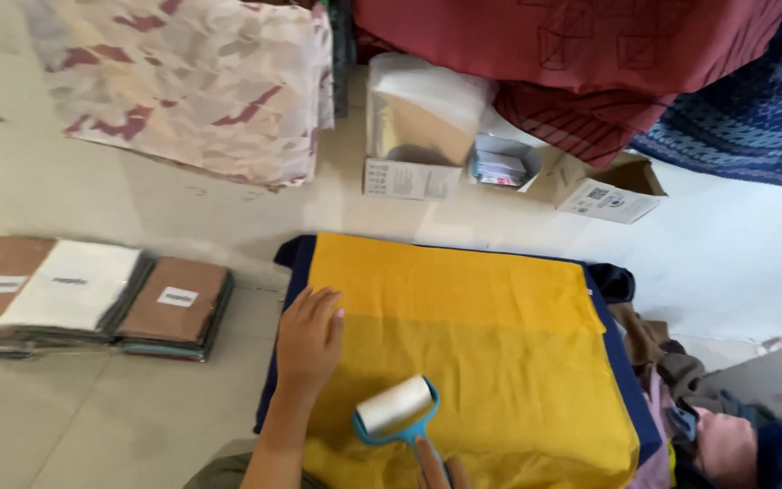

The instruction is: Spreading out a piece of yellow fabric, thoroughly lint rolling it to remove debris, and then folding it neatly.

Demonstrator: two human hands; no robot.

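Lint roller (397,409) with a white roll and blue frame, resting on a yellow cloth (472,353) near its lower left part. Right hand (438,469) at the bottom edge, mostly cut off, fingers wrapped around the roller's blue handle. Left hand (309,339) lying flat, palm down, on the cloth's left edge, fingers spread apart and holding nothing, just left of the roller. Yellow cloth spread over a dark blue cloth (628,371) showing as a border on the left, top and right. All on a pale floor (138,208). To the left, 2 stacks of flat packets (83,294) in brown and white wrappers. Above, a pink patterned cloth (192,81), a dark red cloth (572,45), and small open cardboard boxes (604,190).
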